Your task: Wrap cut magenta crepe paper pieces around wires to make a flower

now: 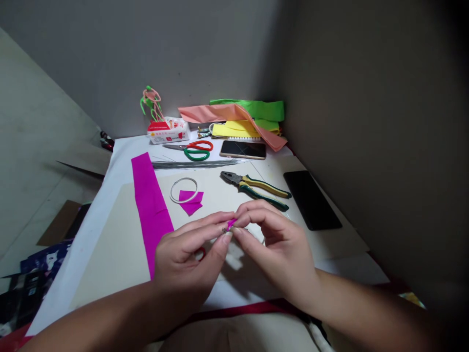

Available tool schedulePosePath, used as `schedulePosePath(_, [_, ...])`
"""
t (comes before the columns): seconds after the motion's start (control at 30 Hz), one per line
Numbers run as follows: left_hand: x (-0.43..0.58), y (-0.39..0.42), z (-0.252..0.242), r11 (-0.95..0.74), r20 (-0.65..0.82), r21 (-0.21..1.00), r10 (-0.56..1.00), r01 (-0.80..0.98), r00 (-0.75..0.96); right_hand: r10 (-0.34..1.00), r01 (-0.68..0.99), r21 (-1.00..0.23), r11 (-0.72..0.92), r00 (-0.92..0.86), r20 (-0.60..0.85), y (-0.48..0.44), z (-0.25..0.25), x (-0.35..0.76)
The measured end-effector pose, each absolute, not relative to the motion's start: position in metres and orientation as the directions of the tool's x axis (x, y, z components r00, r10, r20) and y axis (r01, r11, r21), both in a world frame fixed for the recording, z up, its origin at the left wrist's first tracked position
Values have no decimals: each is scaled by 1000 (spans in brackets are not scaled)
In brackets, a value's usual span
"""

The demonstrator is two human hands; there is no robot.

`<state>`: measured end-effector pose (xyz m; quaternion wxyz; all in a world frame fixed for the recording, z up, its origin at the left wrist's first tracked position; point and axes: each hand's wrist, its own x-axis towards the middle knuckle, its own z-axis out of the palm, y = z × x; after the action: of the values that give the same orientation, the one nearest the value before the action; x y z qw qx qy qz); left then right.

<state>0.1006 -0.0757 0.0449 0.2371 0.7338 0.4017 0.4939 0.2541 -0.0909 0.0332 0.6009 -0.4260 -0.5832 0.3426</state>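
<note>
My left hand (190, 252) and my right hand (276, 244) meet above the near middle of the table. Between their fingertips both pinch a small magenta crepe paper piece (231, 224); a tiny greyish bit shows at its left end, too small to name. Beyond my left hand lies a long magenta crepe paper strip (150, 205). A roll of white tape (172, 195) rests partly over a magenta paper scrap (191, 203). Pliers with yellow-green handles (256, 189) lie just past my right hand. Something red, mostly hidden, shows behind my left thumb.
Farther back are scissors (194, 148), a bundle of thin wires (194, 165), a phone (243, 149), a tissue pack (168, 131) and folded crepe paper (220, 114). A black phone-like slab (312, 199) lies at right. Grey walls (176, 58) bound the table's back and right.
</note>
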Motion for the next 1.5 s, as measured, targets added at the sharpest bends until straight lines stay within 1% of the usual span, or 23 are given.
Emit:
schedulePosePath(0.17, [101,-75,44,-550,518,762,834,341,188,899,140,-892,429,26,437,-93,35,257])
schedulePosePath(0.27, [100,-74,45,-540,506,767,841,347,192,899,146,-890,431,8,437,-94,35,258])
schedulePosePath(0.4, [99,-74,48,-552,518,757,833,350,194,901,108,-896,431,-8,433,-96,34,258])
schedulePosePath(0.5, [99,-73,48,-555,529,748,830,363,179,912,46,-911,410,-28,409,-97,35,259])
schedulePosePath(0.6, [100,-70,48,-547,528,744,833,385,163,925,-1,-925,380,-4,380,-96,38,261])
schedulePosePath(0.9, [103,-70,48,-552,530,733,830,397,174,920,138,-913,384,25,391,-95,38,259])
schedulePosePath(1.1, [102,-73,48,-526,485,764,850,373,206,897,149,-892,427,56,439,-90,36,257])
schedulePosePath(1.27, [102,-73,49,-522,476,778,853,350,213,872,160,-864,478,36,489,-92,36,260])
schedulePosePath(1.4, [102,-72,50,-520,471,785,854,337,220,831,215,-815,539,22,555,-96,37,263])
schedulePosePath(1.5, [103,-72,52,-513,463,788,858,340,223,825,222,-806,548,13,564,-96,36,262])
